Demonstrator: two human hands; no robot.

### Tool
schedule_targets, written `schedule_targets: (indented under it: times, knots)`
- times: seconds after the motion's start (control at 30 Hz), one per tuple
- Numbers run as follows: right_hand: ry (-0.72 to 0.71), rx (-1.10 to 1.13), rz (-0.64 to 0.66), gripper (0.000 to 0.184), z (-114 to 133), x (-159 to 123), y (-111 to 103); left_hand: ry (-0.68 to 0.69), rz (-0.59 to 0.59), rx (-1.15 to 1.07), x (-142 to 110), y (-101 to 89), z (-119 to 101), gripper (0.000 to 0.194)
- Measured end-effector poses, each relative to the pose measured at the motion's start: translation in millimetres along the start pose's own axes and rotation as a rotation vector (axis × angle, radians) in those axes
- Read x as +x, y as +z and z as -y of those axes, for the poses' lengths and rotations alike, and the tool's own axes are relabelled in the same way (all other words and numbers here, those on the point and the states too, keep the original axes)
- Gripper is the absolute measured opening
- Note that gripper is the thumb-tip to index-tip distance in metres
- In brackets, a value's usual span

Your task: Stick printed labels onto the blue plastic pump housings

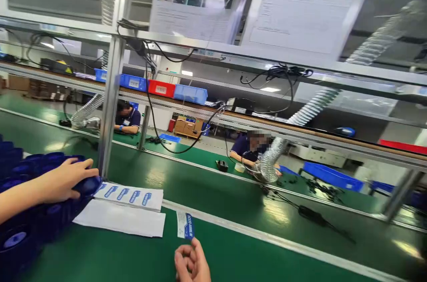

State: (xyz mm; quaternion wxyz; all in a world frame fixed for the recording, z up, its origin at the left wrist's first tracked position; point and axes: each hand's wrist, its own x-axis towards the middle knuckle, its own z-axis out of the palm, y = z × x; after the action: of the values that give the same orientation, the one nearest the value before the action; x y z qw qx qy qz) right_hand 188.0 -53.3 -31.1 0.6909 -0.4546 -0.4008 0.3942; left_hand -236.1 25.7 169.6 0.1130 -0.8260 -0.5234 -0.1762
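At the left, my left hand (pixel 65 179) reaches over a crowded group of dark blue cylinders (pixel 20 224). Its thumb and fingers are closed around one dark blue cylinder (pixel 90 186) at the group's right end. In the lower middle, my right hand (pixel 193 262) has curled fingers and a raised index finger. A small blue-and-white printed label (pixel 185 225) stands at that fingertip, apparently stuck to it. Between the hands lie a sheet of blue-printed labels (pixel 130 197) and a blank white strip (pixel 122 219) on the green table (pixel 110 257).
A metal upright (pixel 111 104) rises behind the labels. Shelves above carry blue and red bins (pixel 162 88), hanging cables (pixel 283 70) and paper sheets (pixel 300 19). Across the bench, two people (pixel 247 146) work near a flexible duct (pixel 273 162). A black cable (pixel 313 215) lies at the right.
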Motion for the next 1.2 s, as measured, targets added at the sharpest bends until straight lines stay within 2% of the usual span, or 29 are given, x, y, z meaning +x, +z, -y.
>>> schedule_targets:
  times: [0.07,0.1,0.13,0.17,0.2,0.23,0.3,0.37,0.4,0.47,0.57,0.67,0.83,0.93,1.07,1.2]
  knots:
    - [0.043,0.072,0.125,0.100,-7.7,-2.5,-0.5,0.020,-0.047,-0.193,-5.0,18.9,-43.5,0.045]
    - [0.077,0.120,0.202,0.107,-10.5,-4.4,-1.3,0.024,-0.141,-0.305,-8.6,33.6,-72.2,0.047]
    - [0.118,0.172,0.271,0.115,-12.5,-6.4,-2.4,0.018,-0.252,-0.406,-12.6,51.8,-103.3,0.049]
    - [0.161,0.223,0.323,0.123,-13.3,-8.2,-4.1,0.019,-0.315,-0.500,-16.7,72.8,-135.0,0.052]
    - [0.202,0.262,0.348,0.127,-12.6,-9.3,-6.7,0.039,-0.330,-0.592,-20.5,95.4,-165.5,0.056]
    - [0.234,0.278,0.342,0.126,-10.1,-9.3,-10.3,0.066,-0.298,-0.684,-23.6,118.3,-193.2,0.061]
    - [0.252,0.228,0.242,0.111,0.3,-5.6,-20.3,0.136,-0.197,-0.873,-27.2,159.4,-236.5,0.075]
    - [0.199,0.112,0.101,0.091,15.5,1.6,-31.5,0.219,-0.086,-1.069,-28.0,188.3,-261.8,0.089]
    - [0.158,0.067,0.060,0.087,23.3,5.1,-36.0,0.242,-0.030,-1.177,-27.8,197.6,-268.4,0.096]
    - [0.100,0.038,0.060,0.086,35.3,9.4,-40.3,0.220,0.050,-1.366,-27.2,207.3,-272.6,0.111]
    - [0.100,0.075,0.137,0.088,39.3,5.5,-34.7,0.122,0.062,-1.439,-26.2,207.1,-267.0,0.123]
    - [0.140,0.063,0.140,0.090,32.0,-4.8,-24.8,0.145,0.118,-1.422,-24.4,199.2,-259.5,0.115]
    - [0.188,0.113,0.165,0.107,27.2,-8.5,-23.6,0.145,0.337,-1.646,-19.5,186.9,-258.8,0.099]
    - [0.199,0.126,0.198,0.115,31.9,-5.9,-25.6,0.090,0.359,-1.729,-16.9,183.9,-262.0,0.098]
    - [0.234,-0.009,0.246,0.120,34.6,-9.8,-22.6,-0.028,0.375,-1.753,-13.9,182.5,-262.9,0.097]
    - [0.283,-0.089,0.290,0.117,34.8,-9.7,-21.4,-0.108,0.385,-1.762,-11.2,180.5,-261.4,0.101]
